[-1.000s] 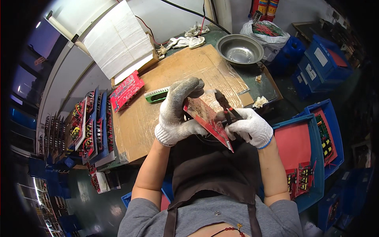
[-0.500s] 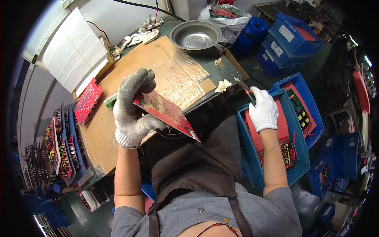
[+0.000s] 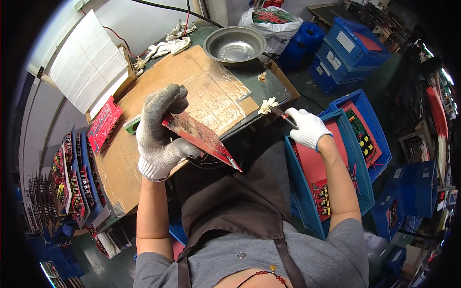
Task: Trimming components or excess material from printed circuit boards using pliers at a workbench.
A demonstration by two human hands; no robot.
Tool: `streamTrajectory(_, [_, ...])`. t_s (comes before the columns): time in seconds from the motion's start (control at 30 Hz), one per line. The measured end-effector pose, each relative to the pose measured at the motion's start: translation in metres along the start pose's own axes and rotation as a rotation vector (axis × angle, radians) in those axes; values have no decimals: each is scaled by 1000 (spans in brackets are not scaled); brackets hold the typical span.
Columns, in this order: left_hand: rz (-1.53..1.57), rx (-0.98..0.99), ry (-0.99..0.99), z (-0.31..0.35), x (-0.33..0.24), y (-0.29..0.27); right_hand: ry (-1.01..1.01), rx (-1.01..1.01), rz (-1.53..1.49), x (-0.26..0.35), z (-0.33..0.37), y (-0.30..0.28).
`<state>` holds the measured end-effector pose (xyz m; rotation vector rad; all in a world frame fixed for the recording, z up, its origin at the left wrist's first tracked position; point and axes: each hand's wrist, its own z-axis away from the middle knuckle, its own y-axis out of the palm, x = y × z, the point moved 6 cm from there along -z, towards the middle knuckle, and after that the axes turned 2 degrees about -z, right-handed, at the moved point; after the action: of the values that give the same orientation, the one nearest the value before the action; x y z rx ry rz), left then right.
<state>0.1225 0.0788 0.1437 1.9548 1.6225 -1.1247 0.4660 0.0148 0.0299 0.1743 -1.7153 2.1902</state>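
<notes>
Red circuit board (image 3: pixel 201 139) is being gripped along its upper left end by the left hand (image 3: pixel 158 134), which is wearing a grey knit glove and curling its fingers over the board's edge; the board is tilting down toward the person's lap, held above the near edge of the desk (image 3: pixel 144 158). Out to the side, the right hand (image 3: pixel 309 127), in a white glove, is clenching a small dark tool with red handles (image 3: pixel 281 114), whose tip is touching a scrap of pale paper (image 3: pixel 266 104) at the desk's corner. A sheet of brown cardboard (image 3: pixel 201 86) is covering most of the desk, and a round metal bowl (image 3: pixel 234 44) is sitting at its far end. Another red board (image 3: pixel 103 125) is lying flat near the desk's left edge, just beside a green object (image 3: pixel 130 125). Blue crates (image 3: pixel 336 158) holding more boards are standing under the right forearm.
</notes>
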Motion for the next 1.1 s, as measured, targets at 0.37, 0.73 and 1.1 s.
streamTrajectory(0.37, [19,25,-8,0,0,0,-31,-342,170,26,21,-26])
streamTrajectory(0.73, [-193,108,252,14,-23,0,-196,-498,-67,55,43,-39])
streamTrajectory(1.1, [-467,90,278,55,-45,-1,-674,-174,-351,165,109,-46])
